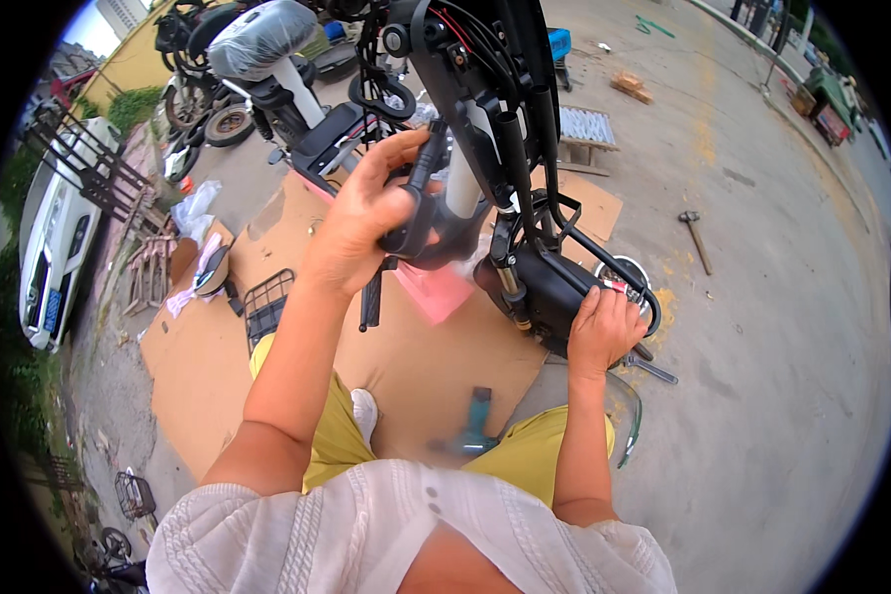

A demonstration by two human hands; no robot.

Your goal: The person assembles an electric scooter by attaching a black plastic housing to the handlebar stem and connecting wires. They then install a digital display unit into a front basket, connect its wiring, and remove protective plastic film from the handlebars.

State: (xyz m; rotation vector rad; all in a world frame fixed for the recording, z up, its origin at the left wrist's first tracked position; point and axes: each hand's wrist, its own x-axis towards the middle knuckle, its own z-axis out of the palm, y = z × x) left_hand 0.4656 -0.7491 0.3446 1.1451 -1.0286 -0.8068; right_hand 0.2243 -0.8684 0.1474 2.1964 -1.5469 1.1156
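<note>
An electric bike's black frame [525, 158] stands before me, with wiring showing at its top. My left hand [366, 218] is raised and closed around a black handlebar [426, 163] beside the frame. A black rubber grip [369, 297] hangs below that hand. Lower right, my right hand [606, 332] has its fingers bent over a black curved tube [636, 277] next to a round black wheel cover [544, 297]. A small red-and-white item [616, 286] shows at its fingertips; I cannot tell whether it is held.
Cardboard [416, 366] covers the ground, with a teal power drill [477, 424] near my legs. A wrench [651, 370] and hammer [696, 241] lie right. A wire basket [269, 305] lies left. Behind stand another electric bike [312, 129] and a wooden stool [586, 129].
</note>
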